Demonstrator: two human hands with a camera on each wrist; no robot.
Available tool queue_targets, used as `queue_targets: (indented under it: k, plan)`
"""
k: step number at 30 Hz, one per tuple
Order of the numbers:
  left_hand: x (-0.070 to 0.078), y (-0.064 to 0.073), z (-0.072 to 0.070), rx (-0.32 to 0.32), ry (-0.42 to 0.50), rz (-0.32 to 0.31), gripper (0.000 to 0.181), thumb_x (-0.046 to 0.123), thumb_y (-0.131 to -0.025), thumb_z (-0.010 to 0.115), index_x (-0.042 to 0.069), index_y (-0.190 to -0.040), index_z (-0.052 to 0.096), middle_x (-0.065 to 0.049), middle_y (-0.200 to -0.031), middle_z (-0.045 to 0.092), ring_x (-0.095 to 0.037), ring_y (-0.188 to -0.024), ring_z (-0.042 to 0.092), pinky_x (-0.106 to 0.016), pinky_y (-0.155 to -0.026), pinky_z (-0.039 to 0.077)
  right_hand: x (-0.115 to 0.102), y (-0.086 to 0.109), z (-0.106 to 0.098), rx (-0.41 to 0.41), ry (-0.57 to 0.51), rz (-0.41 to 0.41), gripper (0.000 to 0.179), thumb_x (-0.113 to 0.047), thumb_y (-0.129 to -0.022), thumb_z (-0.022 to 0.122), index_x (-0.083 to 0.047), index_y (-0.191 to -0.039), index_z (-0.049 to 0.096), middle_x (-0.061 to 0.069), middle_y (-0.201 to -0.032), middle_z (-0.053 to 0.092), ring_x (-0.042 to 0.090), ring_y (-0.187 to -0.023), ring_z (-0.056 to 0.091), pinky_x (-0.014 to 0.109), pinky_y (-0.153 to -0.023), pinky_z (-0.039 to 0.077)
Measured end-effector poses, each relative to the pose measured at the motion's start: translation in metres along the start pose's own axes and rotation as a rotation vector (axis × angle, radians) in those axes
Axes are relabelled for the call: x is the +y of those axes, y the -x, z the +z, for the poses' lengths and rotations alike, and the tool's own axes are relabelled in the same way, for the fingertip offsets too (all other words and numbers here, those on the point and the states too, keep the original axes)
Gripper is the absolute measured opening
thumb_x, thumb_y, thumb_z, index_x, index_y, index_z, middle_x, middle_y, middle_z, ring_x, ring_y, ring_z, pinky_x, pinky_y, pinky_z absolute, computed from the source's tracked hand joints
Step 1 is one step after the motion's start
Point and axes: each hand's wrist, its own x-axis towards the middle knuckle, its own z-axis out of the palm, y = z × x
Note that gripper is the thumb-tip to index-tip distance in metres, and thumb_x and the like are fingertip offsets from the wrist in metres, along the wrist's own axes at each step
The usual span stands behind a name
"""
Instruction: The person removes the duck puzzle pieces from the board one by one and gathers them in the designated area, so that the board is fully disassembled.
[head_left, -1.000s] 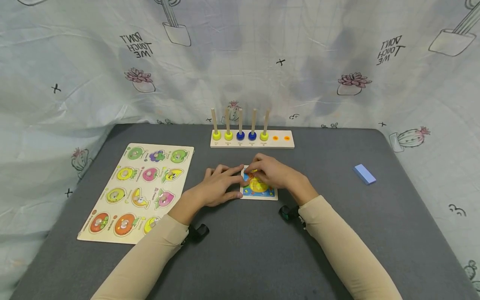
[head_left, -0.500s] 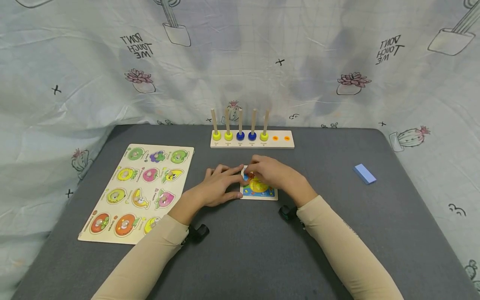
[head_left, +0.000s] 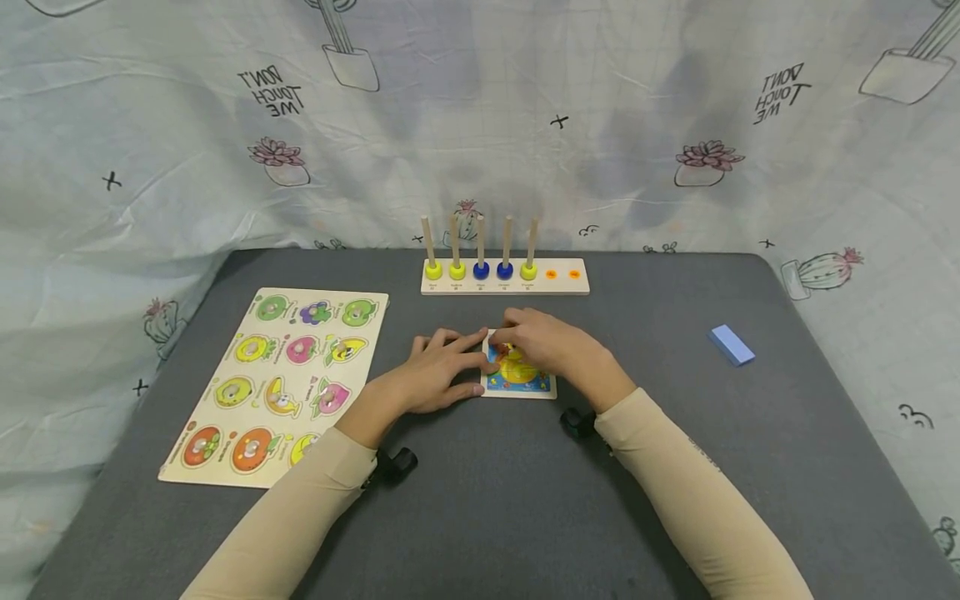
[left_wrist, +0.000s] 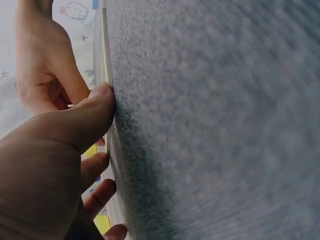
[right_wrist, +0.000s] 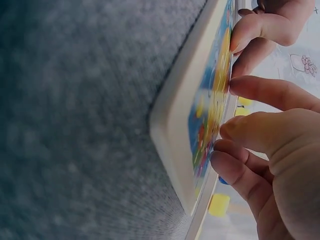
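A small square jigsaw puzzle [head_left: 517, 385] with a yellow duck on blue lies flat on the table in front of the person. The left hand [head_left: 438, 371] has its fingers spread along the puzzle's left side, thumb at the near corner and a fingertip over the picture. From the right, the right hand [head_left: 543, 342] reaches over the upper part, fingers bent. In the right wrist view, the right thumb [right_wrist: 250, 130] and fingertips meet close together at the picture surface. I cannot tell whether a piece is between them. The right hand hides the puzzle's far right part.
A wooden peg stand [head_left: 558, 286] with yellow and blue rings stands behind the puzzle. To the left lies a large fruit puzzle board [head_left: 255, 367], partly under the left sleeve. A blue block [head_left: 731, 345] lies far right. A printed curtain [head_left: 480, 100] hangs behind the table.
The right hand's fingers have shifted slightly left and down over the puzzle's upper part, covering more of it. The left hand and the puzzle stay in place.
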Motion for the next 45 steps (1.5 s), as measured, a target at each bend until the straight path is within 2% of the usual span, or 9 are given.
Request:
queue_targets:
  k: [8,18,25,29,36,39,42,45]
  plan:
    - [0.000,-0.001,0.001,-0.002,-0.009,0.004,0.031,0.046,-0.103,0.059,0.038,-0.133,0.062,-0.003,-0.172,0.019,-0.034,-0.146,0.029,-0.054,-0.095,0.027,0.000,0.000,-0.003,-0.033,0.045,0.005,0.026,-0.005,-0.102,0.064,-0.022,-0.120,0.072,0.005,-0.103,0.055,0.020,-0.083,0.053,0.033,-0.080,0.051]
    - [-0.005,0.001,0.000,-0.015,0.003,-0.020,0.037,0.050,-0.102,0.059,0.041,-0.138,0.059,0.003,-0.172,0.018,-0.030,-0.147,0.028,-0.051,-0.096,0.026,-0.002,0.000,-0.002,-0.037,0.062,0.009,0.036,-0.005,-0.097,0.071,-0.025,-0.127,0.071,0.004,-0.105,0.056,0.022,-0.085,0.056,0.033,-0.082,0.053]
    - [-0.006,-0.001,0.000,-0.024,-0.004,-0.028,0.037,0.051,-0.102,0.059,0.040,-0.137,0.060,0.004,-0.172,0.019,-0.031,-0.147,0.028,-0.051,-0.095,0.027,-0.005,-0.004,-0.003,-0.062,0.113,0.004,0.029,-0.005,-0.100,0.066,-0.025,-0.121,0.071,0.002,-0.100,0.053,0.019,-0.079,0.051,0.030,-0.077,0.050]
    - [-0.004,-0.002,-0.001,-0.032,-0.002,-0.034,0.036,0.051,-0.102,0.059,0.039,-0.135,0.061,0.004,-0.172,0.019,-0.032,-0.147,0.027,-0.053,-0.096,0.027,-0.004,-0.004,-0.003,-0.082,0.121,0.015,0.029,-0.005,-0.101,0.065,-0.025,-0.121,0.069,0.002,-0.101,0.053,0.020,-0.081,0.052,0.031,-0.079,0.051]
    - [-0.002,-0.007,-0.002,-0.052,-0.041,-0.023,0.035,0.054,-0.102,0.056,0.041,-0.135,0.059,0.005,-0.172,0.018,-0.032,-0.148,0.026,-0.055,-0.099,0.028,0.002,0.005,-0.001,-0.052,0.133,-0.002,0.023,-0.008,-0.101,0.067,-0.023,-0.117,0.069,0.003,-0.101,0.054,0.021,-0.080,0.051,0.033,-0.079,0.050]
    - [-0.004,-0.006,-0.002,-0.059,-0.055,-0.024,0.033,0.053,-0.103,0.055,0.042,-0.133,0.060,0.006,-0.172,0.017,-0.032,-0.149,0.025,-0.055,-0.099,0.028,0.007,0.012,-0.001,-0.042,0.122,0.025,0.026,-0.009,-0.099,0.070,-0.022,-0.121,0.069,0.003,-0.102,0.055,0.021,-0.080,0.051,0.034,-0.079,0.050]
    - [-0.006,-0.004,-0.001,-0.053,-0.057,-0.030,0.031,0.052,-0.103,0.057,0.042,-0.131,0.061,0.006,-0.172,0.018,-0.032,-0.149,0.026,-0.055,-0.099,0.027,0.010,0.015,0.000,-0.037,0.101,0.045,0.037,-0.007,-0.097,0.072,-0.023,-0.129,0.066,0.004,-0.109,0.054,0.023,-0.085,0.054,0.036,-0.083,0.052]
    - [-0.007,-0.003,0.001,-0.049,-0.050,-0.023,0.032,0.051,-0.103,0.057,0.041,-0.132,0.060,0.005,-0.171,0.019,-0.033,-0.148,0.026,-0.055,-0.099,0.027,0.010,0.014,0.001,-0.045,0.063,0.031,0.047,-0.004,-0.096,0.072,-0.028,-0.137,0.063,0.006,-0.113,0.054,0.024,-0.091,0.058,0.038,-0.086,0.053]
